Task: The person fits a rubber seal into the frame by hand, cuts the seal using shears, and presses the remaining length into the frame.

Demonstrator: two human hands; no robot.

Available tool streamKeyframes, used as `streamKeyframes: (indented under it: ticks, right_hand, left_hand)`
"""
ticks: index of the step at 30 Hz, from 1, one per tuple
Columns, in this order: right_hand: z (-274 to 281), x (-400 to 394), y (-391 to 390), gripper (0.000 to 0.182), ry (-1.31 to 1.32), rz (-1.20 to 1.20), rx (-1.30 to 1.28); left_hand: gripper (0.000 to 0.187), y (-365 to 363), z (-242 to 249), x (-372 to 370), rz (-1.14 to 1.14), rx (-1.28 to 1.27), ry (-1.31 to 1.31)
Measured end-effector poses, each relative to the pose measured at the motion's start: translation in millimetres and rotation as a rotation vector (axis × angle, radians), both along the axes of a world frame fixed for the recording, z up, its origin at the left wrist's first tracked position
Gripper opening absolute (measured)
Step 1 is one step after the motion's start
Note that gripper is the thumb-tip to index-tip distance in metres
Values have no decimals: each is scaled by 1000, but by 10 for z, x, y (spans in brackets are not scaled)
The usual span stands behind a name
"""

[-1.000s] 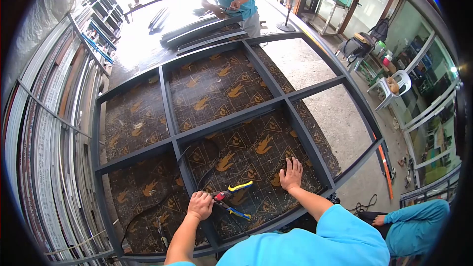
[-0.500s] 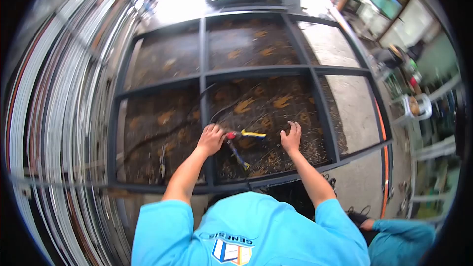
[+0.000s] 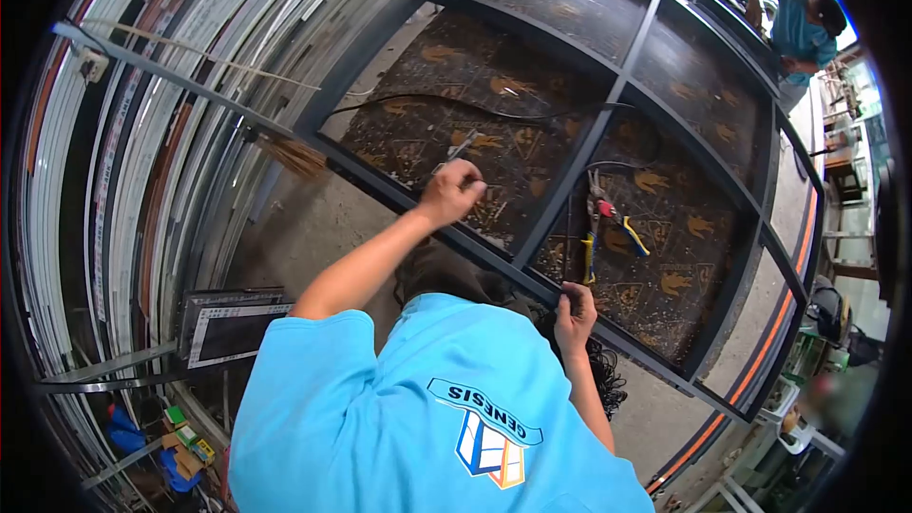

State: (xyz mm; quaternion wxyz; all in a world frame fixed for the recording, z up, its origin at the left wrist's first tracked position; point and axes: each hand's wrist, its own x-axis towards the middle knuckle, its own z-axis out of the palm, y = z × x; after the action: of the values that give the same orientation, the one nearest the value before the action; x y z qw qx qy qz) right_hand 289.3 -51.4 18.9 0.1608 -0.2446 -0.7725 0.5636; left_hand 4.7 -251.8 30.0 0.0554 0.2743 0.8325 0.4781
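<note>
My left hand is closed over the left panel of a dark metal frame, its fingers curled. Just beyond its knuckles lies a slim silvery tool; what the fingers hold, if anything, I cannot tell. My right hand is at the frame's near bar, thumb and fingers pinched where a thin black strip crosses the bar. Pliers with a red pivot and blue-yellow handles lie spread on the dark printed board inside the frame, away from both hands.
A black cable runs across the board. Long metal profiles are stacked at left, near a straw brush. Black coiled cord hangs by my right forearm. A person stands at the far right.
The view has turned. My left hand has left the pliers, which now lie on the board, and gone to the left panel. My right hand has come back to the near bar and closed.
</note>
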Motion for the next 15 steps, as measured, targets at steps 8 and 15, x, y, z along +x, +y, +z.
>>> streamKeyframes:
  ticks: [8,15]
  right_hand:
    - [115,-913,-656,20,18,117,166]
    - [-144,-2286,-1912,22,15,43,32]
  left_hand:
    - [14,-2136,-40,-1738,-40,-474,246]
    - [11,-2604,-305,-2852,-694,-1056,456]
